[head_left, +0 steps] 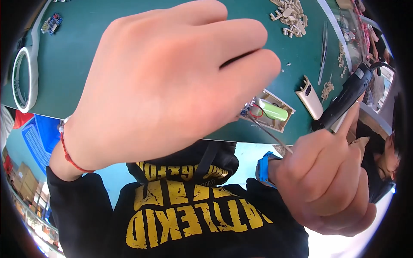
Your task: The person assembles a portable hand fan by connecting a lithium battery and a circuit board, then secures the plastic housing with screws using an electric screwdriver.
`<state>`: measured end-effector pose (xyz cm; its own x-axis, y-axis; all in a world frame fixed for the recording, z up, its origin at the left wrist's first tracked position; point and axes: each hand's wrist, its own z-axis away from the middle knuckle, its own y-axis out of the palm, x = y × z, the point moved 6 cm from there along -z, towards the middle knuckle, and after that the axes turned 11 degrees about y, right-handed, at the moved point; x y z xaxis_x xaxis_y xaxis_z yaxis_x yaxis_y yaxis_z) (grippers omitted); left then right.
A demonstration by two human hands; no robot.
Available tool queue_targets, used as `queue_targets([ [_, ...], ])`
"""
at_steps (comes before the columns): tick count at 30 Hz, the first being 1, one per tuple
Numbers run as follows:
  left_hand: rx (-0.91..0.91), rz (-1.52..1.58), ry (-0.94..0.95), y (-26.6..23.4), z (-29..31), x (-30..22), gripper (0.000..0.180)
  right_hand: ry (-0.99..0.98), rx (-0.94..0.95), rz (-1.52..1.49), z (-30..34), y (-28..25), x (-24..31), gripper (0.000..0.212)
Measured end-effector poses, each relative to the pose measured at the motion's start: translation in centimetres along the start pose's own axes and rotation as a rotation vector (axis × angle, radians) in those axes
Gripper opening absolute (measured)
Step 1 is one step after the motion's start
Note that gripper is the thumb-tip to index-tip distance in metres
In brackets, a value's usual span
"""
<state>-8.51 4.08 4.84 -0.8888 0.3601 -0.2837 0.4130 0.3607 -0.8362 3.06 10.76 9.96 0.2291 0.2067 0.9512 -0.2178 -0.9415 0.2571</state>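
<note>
I judge the one open beige casing point(280, 102), at the near edge of the desk point(73, 51), light and stiff, its thin wires point(257, 116) fragile; I'd hold its outer walls. The left hand's point(185, 81) fingertips are hidden: I cannot tell their grip. The right hand's point(322, 185) fingers pinch one thin metal tool point(275, 137). I count one green cell point(273, 111), one loose cover point(310, 99), one tape roll point(33, 81).

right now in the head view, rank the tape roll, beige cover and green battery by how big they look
Largest to smallest, by visible outline:
1. Tape roll
2. Beige cover
3. Green battery
</note>
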Motion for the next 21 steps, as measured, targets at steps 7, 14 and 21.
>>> queue_targets([
  [7, -0.183, 0.053, 0.044, -0.6, 0.9, 0.2, 0.043, -0.012, 0.031, -0.018, 3.3, -3.6, 4.5, 0.038],
  [14, -0.187, 0.198, -0.015, -0.5, -0.9, 0.8, 0.038, -0.019, 0.018, 0.049, 0.2, -0.6, -0.5, 0.034],
  [21, -0.120, 0.230, -0.176, -0.8, 0.6, 0.7, 0.038, 0.016, -0.062, -0.165, -1.7, 0.4, -1.7, 0.053],
])
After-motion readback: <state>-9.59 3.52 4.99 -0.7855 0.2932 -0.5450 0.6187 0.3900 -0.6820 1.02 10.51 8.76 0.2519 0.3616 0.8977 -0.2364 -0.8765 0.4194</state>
